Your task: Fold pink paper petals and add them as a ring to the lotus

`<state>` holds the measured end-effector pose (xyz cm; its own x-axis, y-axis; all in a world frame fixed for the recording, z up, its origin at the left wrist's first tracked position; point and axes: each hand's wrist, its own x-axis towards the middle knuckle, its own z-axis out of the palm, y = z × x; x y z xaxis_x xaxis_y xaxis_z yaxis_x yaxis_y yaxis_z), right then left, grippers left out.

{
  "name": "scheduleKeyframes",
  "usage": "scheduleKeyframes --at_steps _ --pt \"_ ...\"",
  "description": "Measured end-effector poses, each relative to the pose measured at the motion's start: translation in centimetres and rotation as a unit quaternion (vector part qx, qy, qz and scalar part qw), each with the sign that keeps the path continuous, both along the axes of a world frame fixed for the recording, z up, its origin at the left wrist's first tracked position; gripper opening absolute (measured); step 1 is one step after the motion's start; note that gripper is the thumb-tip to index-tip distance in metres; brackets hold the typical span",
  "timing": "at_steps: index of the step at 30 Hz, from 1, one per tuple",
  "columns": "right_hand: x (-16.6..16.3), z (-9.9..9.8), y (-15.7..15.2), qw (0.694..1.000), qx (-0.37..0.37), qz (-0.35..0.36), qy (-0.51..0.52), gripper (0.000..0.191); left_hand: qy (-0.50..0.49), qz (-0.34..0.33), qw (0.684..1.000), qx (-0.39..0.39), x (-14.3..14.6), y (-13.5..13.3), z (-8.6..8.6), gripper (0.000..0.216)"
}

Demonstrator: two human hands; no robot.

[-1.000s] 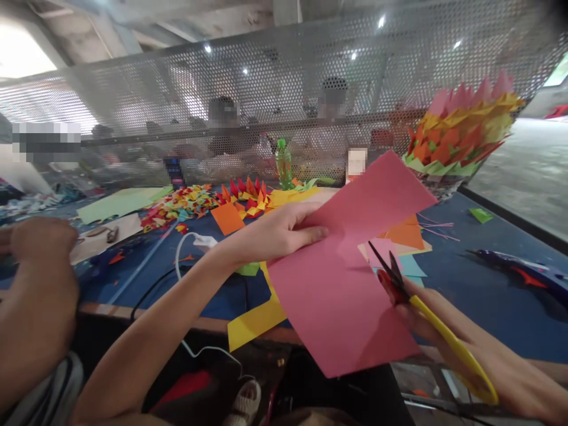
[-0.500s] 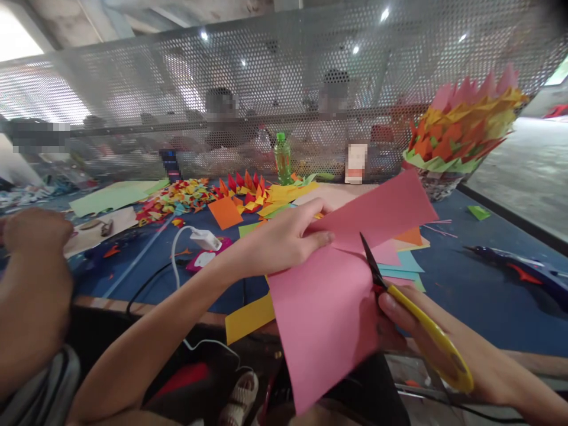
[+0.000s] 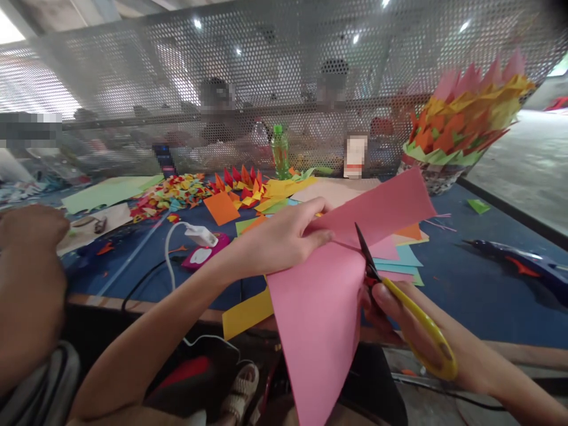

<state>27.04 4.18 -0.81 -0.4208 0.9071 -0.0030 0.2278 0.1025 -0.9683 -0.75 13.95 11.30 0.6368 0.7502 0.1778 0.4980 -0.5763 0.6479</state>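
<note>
**Scissors mid-cut in a pink sheet held over the near edge of the surface**

Your left hand (image 3: 284,239) is pinched shut on the upper flap of the pink paper sheet (image 3: 323,307). Your right hand (image 3: 426,337) is clamped round the yellow-handled scissors (image 3: 399,302), whose blades sit almost together in the slit and point to 11 o'clock. The sheet hangs in the air above the blue surface (image 3: 465,296), its lower half drooping toward 6 o'clock. Given that droop, I'd pull the flap taut close to the blades and cut with the throat, not the tips. A glue gun (image 3: 519,263) lies at 3 o'clock.

Blue table (image 3: 465,296) before a perforated metal screen (image 3: 266,77), ceiling lights, grey floor (image 3: 528,165) beyond.
</note>
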Motion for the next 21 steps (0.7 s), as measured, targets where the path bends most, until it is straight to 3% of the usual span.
scheduleKeyframes --at_steps 3,5,9,15,21 --pt "-1.2 0.2 -0.1 0.996 -0.075 -0.002 0.049 0.034 0.006 0.015 1.0 -0.002 0.1 -0.1 0.2 0.027" --pt "-2.0 1.0 -0.1 0.996 -0.075 -0.007 0.056 0.038 0.004 0.016 1.0 -0.017 0.1 -0.2 0.3 0.026" --pt "-2.8 2.7 0.2 0.996 -0.005 -0.078 -0.035 0.048 0.017 0.011 1.0 -0.021 0.2 -0.2 0.0 0.03" --pt "-2.4 2.1 1.4 0.995 0.031 -0.029 -0.093 0.053 0.031 0.023 0.998 -0.055 0.4 0.4 -0.5 0.028" --pt "-1.8 2.3 3.0 0.963 0.203 -0.021 -0.174 0.041 0.085 0.044 0.993 -0.071 0.1 1.1 -0.7 0.041"
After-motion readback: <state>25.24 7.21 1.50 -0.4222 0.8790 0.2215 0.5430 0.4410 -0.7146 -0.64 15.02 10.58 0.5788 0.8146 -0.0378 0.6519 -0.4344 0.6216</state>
